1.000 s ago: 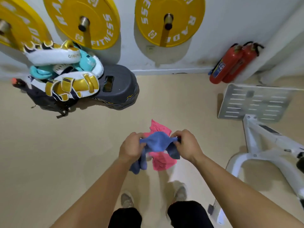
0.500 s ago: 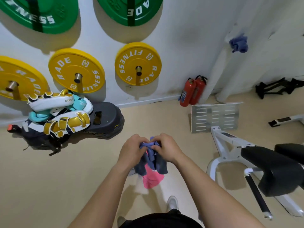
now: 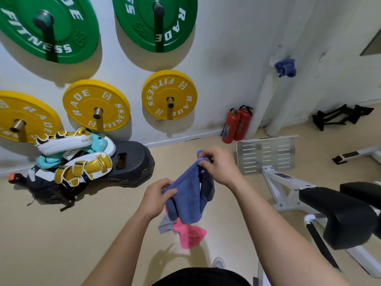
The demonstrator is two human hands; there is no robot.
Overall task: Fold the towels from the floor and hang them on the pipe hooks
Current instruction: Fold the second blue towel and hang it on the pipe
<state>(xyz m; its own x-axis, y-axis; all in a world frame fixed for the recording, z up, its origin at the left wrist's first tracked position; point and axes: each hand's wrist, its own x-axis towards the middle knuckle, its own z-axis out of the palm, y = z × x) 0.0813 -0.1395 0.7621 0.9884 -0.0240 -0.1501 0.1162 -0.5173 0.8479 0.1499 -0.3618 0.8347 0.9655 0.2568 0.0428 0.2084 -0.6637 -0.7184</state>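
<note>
Soft blue terry towel (image 3: 188, 195), draped at frame centre, pinched by left hand (image 3: 157, 198) at 8 o'clock and right hand (image 3: 219, 167) at 1 o'clock; crumpled pink towel (image 3: 190, 234) hanging below; bunched blue cloth (image 3: 285, 68) on white cylindrical pipe (image 3: 261, 104) at 2 o'clock.

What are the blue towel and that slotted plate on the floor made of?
Blue towel: soft woven cloth, likely terry or microfibre; it droops and creases between both hands, matte and fuzzy. Slotted plate: looks like bare metal, a flat stiff sheet with a dull silvery sheen.
</note>
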